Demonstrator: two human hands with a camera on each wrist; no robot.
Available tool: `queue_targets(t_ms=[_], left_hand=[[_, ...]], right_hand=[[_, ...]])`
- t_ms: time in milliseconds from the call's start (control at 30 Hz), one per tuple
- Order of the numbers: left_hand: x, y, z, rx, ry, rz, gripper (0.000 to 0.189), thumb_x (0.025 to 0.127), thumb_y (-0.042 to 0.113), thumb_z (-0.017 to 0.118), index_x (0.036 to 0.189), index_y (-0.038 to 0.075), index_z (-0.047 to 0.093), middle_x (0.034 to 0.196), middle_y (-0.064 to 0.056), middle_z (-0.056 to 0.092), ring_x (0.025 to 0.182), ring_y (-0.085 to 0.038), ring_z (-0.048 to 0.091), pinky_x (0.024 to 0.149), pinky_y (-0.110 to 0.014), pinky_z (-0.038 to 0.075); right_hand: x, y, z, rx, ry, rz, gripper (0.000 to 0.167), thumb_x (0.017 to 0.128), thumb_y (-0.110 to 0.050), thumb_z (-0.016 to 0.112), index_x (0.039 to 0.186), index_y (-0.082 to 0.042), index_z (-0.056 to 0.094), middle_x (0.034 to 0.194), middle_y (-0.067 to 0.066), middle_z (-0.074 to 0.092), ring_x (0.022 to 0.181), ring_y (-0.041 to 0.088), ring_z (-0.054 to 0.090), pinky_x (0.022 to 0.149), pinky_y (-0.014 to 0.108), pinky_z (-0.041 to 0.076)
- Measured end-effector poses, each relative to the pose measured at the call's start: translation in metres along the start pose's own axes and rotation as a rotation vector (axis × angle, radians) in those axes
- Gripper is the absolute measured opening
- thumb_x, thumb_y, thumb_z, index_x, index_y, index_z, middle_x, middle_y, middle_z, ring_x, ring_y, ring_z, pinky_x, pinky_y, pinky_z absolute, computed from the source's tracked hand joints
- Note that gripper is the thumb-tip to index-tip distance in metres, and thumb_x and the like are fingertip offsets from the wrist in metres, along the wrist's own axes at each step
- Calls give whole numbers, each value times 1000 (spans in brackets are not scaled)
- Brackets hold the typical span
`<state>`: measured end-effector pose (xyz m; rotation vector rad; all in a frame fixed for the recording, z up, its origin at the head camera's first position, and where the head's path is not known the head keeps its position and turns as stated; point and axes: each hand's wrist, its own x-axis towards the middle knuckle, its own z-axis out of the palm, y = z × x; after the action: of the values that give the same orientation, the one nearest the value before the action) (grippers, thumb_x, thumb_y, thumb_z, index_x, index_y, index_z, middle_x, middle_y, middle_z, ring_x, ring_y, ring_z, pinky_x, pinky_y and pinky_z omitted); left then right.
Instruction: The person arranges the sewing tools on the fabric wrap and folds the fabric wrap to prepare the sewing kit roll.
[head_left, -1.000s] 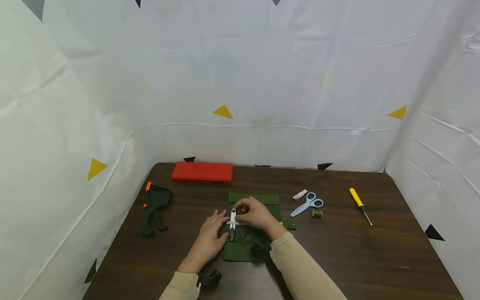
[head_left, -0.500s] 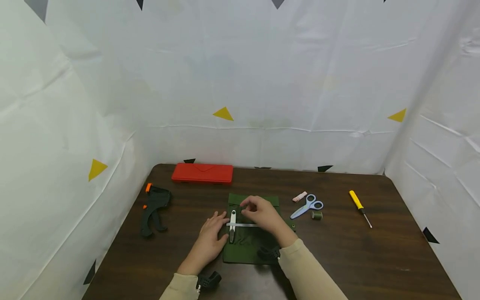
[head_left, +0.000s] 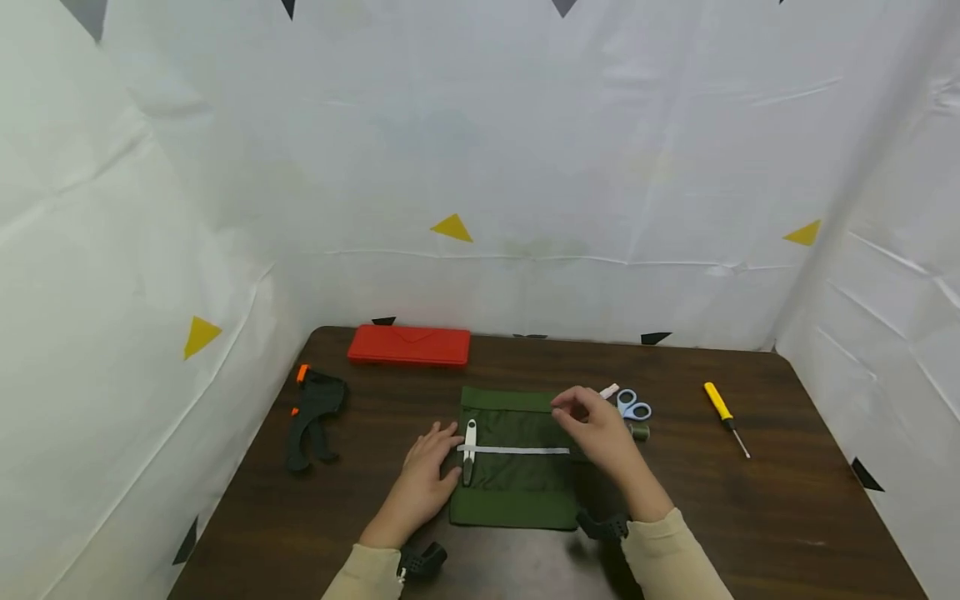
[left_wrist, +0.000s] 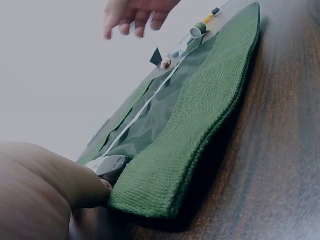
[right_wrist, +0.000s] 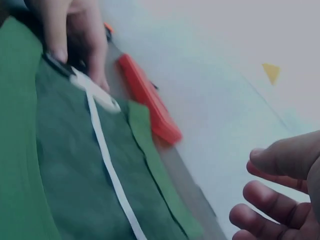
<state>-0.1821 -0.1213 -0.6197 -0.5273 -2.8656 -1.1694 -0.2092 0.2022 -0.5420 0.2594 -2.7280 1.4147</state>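
A green fabric tool roll (head_left: 513, 508) lies spread out, a white elastic band (head_left: 525, 451) running across its middle. Tucked under the band at the left end is a slim white tool (head_left: 470, 433) with a dark lower end and a hole at its top. My left hand (head_left: 425, 479) rests at the roll's left edge, fingers extended, fingertips beside the tool. Above the roll's right edge, my right hand (head_left: 600, 429) is raised with loosely bent fingers. In the right wrist view its thumb and fingers (right_wrist: 270, 197) stand apart with nothing between them.
Blue scissors (head_left: 633, 407), a green thread spool (head_left: 640, 432) and a small pale item (head_left: 609, 390) lie right of the roll, partly behind my right hand. Farther right is a yellow screwdriver (head_left: 717, 400). A red case (head_left: 408, 346) and a black trigger-handled tool (head_left: 315, 417) lie left.
My right hand has left the white tool and moved right across the roll to its right edge. The white tool stays under the band, and my left hand has stayed in place.
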Motion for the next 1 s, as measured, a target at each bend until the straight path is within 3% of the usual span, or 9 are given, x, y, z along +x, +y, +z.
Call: queue_targets(t_ms=[200, 467, 700, 1000], left_hand=[[1, 2, 3, -1, 1, 5, 49, 101, 8, 74, 149, 7, 63, 169, -15, 50, 164, -44, 32, 131, -69, 24], [3, 5, 5, -14, -14, -6, 49, 103, 9, 73, 151, 7, 62, 170, -14, 48, 165, -42, 31, 132, -68, 22], [3, 5, 5, -10, -25, -11, 50, 103, 11, 73, 151, 9, 62, 170, -13, 48, 166, -41, 30, 132, -67, 21], [5, 3, 4, -5, -12, -10, 49, 103, 12, 73, 151, 9, 62, 170, -13, 48, 166, -40, 30, 132, -67, 21]], right_hand=[[-21, 23, -42, -54, 83, 103, 19, 107, -20, 72, 122, -7, 74, 108, 8, 71, 97, 22, 62, 78, 26, 52], [-43, 38, -85, -59, 186, 324, 31, 110, -34, 67, 128, -9, 72, 116, 14, 72, 101, 25, 62, 77, 26, 52], [-50, 58, -95, -90, 205, 361, 32, 109, -29, 69, 129, -4, 70, 119, 17, 72, 107, 29, 65, 80, 29, 51], [-43, 76, -84, -89, 148, 391, 34, 105, -23, 72, 131, -1, 66, 111, 18, 71, 80, 20, 62, 66, 31, 51]])
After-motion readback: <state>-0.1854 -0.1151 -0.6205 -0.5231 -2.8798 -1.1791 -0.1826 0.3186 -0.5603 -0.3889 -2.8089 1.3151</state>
